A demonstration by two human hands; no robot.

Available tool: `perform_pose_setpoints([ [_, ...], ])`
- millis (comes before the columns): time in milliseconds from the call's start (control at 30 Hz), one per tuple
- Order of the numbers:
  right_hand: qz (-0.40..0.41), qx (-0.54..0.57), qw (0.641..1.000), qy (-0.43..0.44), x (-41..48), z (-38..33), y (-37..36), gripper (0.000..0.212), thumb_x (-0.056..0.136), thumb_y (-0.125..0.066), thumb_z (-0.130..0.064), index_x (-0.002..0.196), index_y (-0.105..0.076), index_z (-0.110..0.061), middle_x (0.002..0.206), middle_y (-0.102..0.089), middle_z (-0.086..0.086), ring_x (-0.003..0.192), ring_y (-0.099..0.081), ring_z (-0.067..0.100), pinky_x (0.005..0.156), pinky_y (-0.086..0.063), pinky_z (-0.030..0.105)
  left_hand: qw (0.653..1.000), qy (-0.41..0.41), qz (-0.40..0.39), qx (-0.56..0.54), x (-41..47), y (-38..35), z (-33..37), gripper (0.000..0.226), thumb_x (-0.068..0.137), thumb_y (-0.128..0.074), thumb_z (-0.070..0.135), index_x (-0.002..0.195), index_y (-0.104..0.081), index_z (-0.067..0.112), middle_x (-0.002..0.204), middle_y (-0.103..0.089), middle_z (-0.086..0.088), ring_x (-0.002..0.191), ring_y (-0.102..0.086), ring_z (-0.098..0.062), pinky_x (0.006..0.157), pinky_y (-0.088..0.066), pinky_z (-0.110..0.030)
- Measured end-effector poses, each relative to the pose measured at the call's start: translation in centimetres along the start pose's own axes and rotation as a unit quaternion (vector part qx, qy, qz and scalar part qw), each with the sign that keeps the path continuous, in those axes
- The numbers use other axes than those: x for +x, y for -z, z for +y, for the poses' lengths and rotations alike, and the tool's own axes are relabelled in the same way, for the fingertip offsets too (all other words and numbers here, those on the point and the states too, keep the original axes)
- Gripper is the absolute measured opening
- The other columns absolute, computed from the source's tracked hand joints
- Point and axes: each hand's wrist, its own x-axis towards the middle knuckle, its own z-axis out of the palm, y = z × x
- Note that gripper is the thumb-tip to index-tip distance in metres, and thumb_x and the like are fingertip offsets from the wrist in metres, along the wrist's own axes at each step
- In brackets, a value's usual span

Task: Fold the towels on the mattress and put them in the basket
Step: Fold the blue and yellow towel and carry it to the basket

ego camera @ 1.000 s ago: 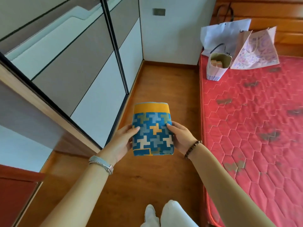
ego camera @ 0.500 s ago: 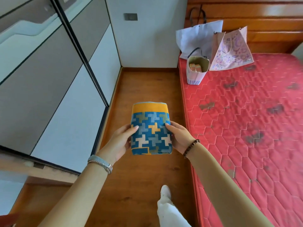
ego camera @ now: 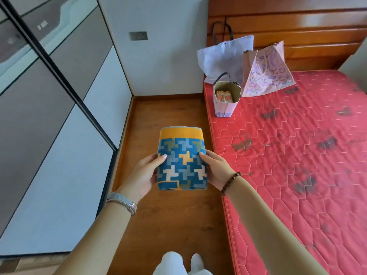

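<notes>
A folded towel (ego camera: 181, 157), blue with a zigzag pattern and an orange band at its far end, is held in front of me above the wooden floor. My left hand (ego camera: 144, 175) grips its left edge and my right hand (ego camera: 215, 169) grips its right edge, thumbs on top. The red quilted mattress (ego camera: 297, 165) lies to the right. At its far left corner stands a small fabric basket (ego camera: 225, 101) with a dark handle; folded orange cloth shows inside it.
A white bag (ego camera: 225, 58) and a pink patterned paper bag (ego camera: 267, 74) lean against the wooden headboard (ego camera: 288, 26) behind the basket. A sliding wardrobe (ego camera: 49, 116) runs along the left. The wooden floor strip (ego camera: 168, 215) lies between wardrobe and bed.
My view has swung to the right and moved forward, so the basket and mattress are nearer and more central. Both hands keep the same hold on the folded towel.
</notes>
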Motion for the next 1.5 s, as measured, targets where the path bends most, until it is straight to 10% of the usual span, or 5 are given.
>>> perform_pose_setpoints([
  [767,0.089,0.11,0.989,0.053,20.3,-13.2,-1.6,0.018,0.101,-0.047,-0.016,0.115,-0.058,-0.012,0.105,-0.072,0.008,0.087,-0.073,0.021,0.068,-0.061,0.037,0.99,0.036,-0.09,0.1,25.9,-1.6,15.4,0.025,0.099,-0.058,0.017,0.122,-0.064,0.012,0.119,-0.072,-0.01,0.112,-0.067,-0.026,0.087,-0.057,-0.041],
  [1500,0.176,0.131,0.974,0.058,36.1,-23.2,7.3,0.034,0.097,-0.056,-0.019,0.128,-0.05,-0.007,0.116,-0.069,0.014,0.094,-0.07,0.027,0.078,-0.06,0.042,0.975,0.101,-0.137,0.141,47.0,-11.1,20.4,0.031,0.098,-0.058,0.017,0.128,-0.059,0.013,0.123,-0.07,-0.009,0.115,-0.066,-0.027,0.099,-0.053,-0.051],
])
